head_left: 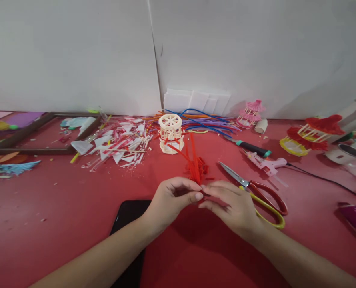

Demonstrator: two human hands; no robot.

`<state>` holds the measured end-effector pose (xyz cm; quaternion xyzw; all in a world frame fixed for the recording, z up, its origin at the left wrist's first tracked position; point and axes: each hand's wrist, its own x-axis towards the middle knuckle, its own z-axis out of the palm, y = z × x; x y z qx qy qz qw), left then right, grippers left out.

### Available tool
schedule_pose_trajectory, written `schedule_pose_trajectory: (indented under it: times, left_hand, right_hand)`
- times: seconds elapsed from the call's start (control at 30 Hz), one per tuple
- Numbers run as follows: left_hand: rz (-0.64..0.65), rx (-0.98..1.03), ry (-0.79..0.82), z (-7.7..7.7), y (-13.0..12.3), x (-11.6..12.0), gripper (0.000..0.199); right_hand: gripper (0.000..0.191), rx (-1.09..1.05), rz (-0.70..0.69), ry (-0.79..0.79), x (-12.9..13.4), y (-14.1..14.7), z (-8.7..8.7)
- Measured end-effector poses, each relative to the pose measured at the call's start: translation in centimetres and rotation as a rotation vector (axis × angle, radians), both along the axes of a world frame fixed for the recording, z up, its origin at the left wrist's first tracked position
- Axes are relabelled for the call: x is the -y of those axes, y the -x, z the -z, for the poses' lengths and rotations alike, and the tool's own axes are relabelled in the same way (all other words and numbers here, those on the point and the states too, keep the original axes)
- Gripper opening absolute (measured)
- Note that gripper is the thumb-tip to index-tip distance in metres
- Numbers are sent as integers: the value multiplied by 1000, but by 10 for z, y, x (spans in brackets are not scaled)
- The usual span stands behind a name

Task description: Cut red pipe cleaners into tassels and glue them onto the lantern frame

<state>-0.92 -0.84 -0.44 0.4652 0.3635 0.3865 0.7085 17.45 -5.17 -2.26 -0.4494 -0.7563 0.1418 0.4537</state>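
Observation:
Several red pipe cleaners [195, 170] rise in a loose bunch from between my fingertips. Thumb and forefinger of my left hand [178, 197] pinch their lower ends. My right hand [226, 200] meets it there, its thumb and fingers closed on the same ends, partly hidden. Just beyond lie short cut red pieces [202, 166] on the red table. Farther back stands a small cream-coloured round frame [170, 132] with a spoked top and red bits around its middle. Scissors [248, 186] with one red and one yellow handle lie open beside my right hand.
A black phone-like slab [131, 216] lies under my left forearm. Paper and stick scraps [121, 140] spread at back left, near a brown frame [31, 151]. Coloured pipe cleaners [202, 120] lie along the wall. A pink glue gun [265, 162] with a cord and small pagoda models [311, 134] are rightward.

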Motion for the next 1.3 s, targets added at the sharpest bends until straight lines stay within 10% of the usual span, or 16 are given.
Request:
schedule_pose_trajectory:
  times: [0.9, 1.1, 1.3]
  left_hand:
    - [18, 19, -32, 1, -1, 2, 23]
    - [-13, -37, -20, 0, 0, 3, 25]
    - [-2, -145, -66, -1, 0, 2, 25]
  right_hand:
    - [22, 248, 25, -270, 1, -2, 0]
    - [26, 363, 20, -115, -3, -16, -16]
    - [19, 578, 376, 214, 7, -90, -34]
